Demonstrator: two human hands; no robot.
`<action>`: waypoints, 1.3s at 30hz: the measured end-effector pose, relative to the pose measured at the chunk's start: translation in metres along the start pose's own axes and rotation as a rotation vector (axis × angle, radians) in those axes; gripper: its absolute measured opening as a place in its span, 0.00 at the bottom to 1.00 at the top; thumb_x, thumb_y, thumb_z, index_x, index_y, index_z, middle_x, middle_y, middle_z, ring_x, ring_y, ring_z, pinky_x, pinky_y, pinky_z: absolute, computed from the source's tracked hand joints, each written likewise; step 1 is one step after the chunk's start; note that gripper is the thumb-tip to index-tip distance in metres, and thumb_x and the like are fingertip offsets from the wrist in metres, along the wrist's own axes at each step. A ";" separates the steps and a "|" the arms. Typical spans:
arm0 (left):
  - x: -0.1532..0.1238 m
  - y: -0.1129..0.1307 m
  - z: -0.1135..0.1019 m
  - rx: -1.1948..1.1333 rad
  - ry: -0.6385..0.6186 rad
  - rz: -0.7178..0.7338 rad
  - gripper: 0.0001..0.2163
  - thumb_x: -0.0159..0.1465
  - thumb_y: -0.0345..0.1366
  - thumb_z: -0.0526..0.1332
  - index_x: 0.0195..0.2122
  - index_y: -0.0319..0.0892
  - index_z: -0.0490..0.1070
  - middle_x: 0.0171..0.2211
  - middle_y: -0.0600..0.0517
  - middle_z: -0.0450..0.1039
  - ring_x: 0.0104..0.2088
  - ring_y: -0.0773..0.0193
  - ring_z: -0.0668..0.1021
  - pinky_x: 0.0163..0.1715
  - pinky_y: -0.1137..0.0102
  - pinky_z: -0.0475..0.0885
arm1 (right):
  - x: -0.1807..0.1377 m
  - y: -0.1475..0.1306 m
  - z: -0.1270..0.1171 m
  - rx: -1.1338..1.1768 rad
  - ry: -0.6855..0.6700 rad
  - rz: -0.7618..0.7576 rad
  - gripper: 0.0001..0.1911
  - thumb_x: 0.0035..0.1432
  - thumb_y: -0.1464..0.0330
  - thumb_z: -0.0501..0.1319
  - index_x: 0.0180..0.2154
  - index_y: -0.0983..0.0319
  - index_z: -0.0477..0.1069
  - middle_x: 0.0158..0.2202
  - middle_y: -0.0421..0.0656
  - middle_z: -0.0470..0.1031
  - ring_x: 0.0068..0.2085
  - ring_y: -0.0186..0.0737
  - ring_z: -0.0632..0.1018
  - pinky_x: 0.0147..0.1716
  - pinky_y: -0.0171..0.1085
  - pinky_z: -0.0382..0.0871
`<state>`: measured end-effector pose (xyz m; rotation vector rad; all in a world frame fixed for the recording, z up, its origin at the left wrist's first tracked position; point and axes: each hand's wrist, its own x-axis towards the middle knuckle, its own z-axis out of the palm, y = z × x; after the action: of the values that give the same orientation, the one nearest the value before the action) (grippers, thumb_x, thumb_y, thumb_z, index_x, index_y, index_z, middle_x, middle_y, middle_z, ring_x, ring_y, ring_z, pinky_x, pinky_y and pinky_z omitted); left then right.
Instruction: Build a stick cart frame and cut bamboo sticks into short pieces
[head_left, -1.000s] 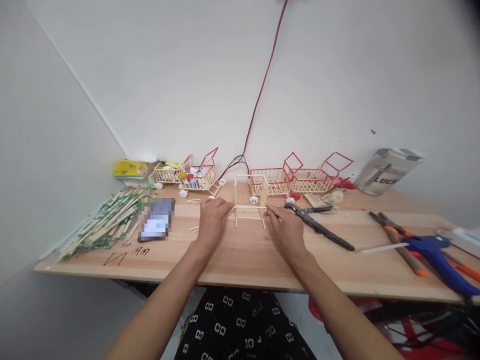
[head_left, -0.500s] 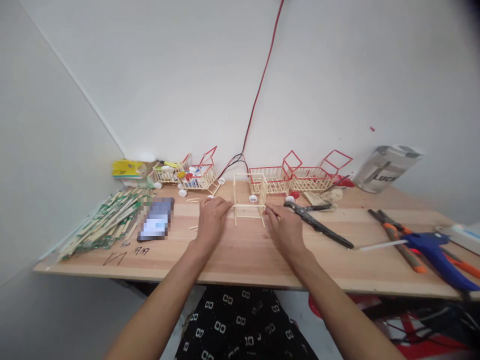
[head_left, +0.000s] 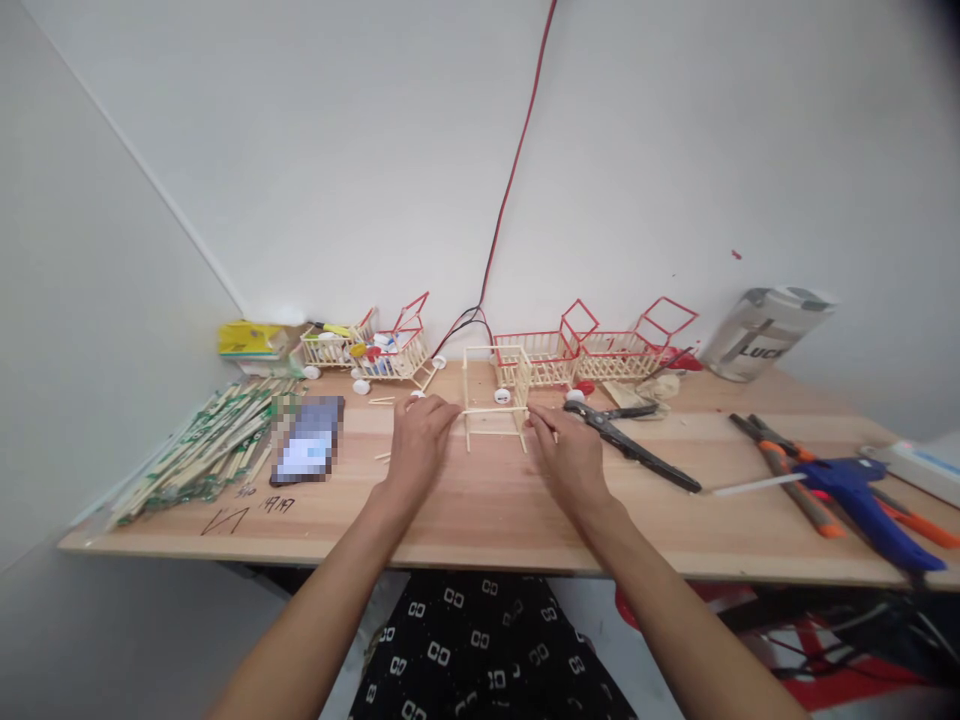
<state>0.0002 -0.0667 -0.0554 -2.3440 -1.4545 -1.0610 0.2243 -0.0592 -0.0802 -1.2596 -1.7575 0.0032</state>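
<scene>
A small open frame of thin pale wooden sticks (head_left: 466,380) stands upright on the table between my hands. Across its near side runs a thin wooden stick (head_left: 495,410). My left hand (head_left: 421,440) pinches the stick's left end between thumb and fingers. At the right end, my right hand (head_left: 571,455) has its fingertips closed on the same stick. The fingertips partly hide both ends, so I cannot tell whether the stick is fixed to the posts. Bars on the frame's right side form a close-set slatted wall (head_left: 523,372).
Behind are little stick carts with red trim (head_left: 529,338), (head_left: 619,345) and filled carts (head_left: 390,355). Bundled sticks (head_left: 202,450) and a phone (head_left: 309,440) lie left. Black cutters (head_left: 637,450), orange-handled pliers (head_left: 799,480), a blue glue gun (head_left: 855,500) and a can (head_left: 769,335) are right.
The whole view has shifted slightly. Both hands keep their hold on the stick at the frame's near side, with hardly any movement.
</scene>
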 end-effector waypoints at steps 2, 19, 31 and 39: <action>-0.003 0.004 -0.005 -0.012 0.001 0.022 0.09 0.67 0.31 0.54 0.40 0.43 0.74 0.35 0.50 0.76 0.40 0.60 0.75 0.49 0.60 0.60 | -0.001 -0.004 -0.006 0.005 0.013 0.016 0.16 0.63 0.68 0.52 0.45 0.63 0.76 0.40 0.49 0.81 0.41 0.44 0.79 0.43 0.41 0.70; -0.051 0.060 -0.021 -0.758 -0.061 -0.358 0.07 0.63 0.34 0.58 0.35 0.41 0.76 0.28 0.52 0.71 0.28 0.67 0.71 0.26 0.74 0.65 | -0.003 0.059 -0.096 -0.661 -0.450 0.324 0.11 0.57 0.65 0.59 0.38 0.66 0.72 0.38 0.56 0.76 0.40 0.54 0.77 0.34 0.42 0.64; -0.057 0.055 -0.019 -0.967 0.004 -0.462 0.06 0.61 0.35 0.61 0.34 0.41 0.77 0.26 0.53 0.68 0.24 0.71 0.68 0.23 0.75 0.64 | -0.001 0.053 -0.128 -0.484 -0.244 0.336 0.15 0.55 0.61 0.56 0.41 0.62 0.69 0.29 0.45 0.75 0.30 0.44 0.75 0.27 0.37 0.62; -0.059 0.059 -0.018 -1.100 -0.014 -0.599 0.09 0.61 0.39 0.61 0.36 0.40 0.76 0.23 0.55 0.67 0.21 0.71 0.68 0.19 0.76 0.62 | -0.021 -0.004 -0.155 0.427 -0.336 0.586 0.23 0.57 0.51 0.57 0.43 0.62 0.69 0.20 0.32 0.54 0.19 0.30 0.60 0.16 0.30 0.52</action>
<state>0.0255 -0.1471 -0.0693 -2.4788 -1.9516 -2.5250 0.3267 -0.1512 -0.0056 -1.4523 -1.4796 0.9229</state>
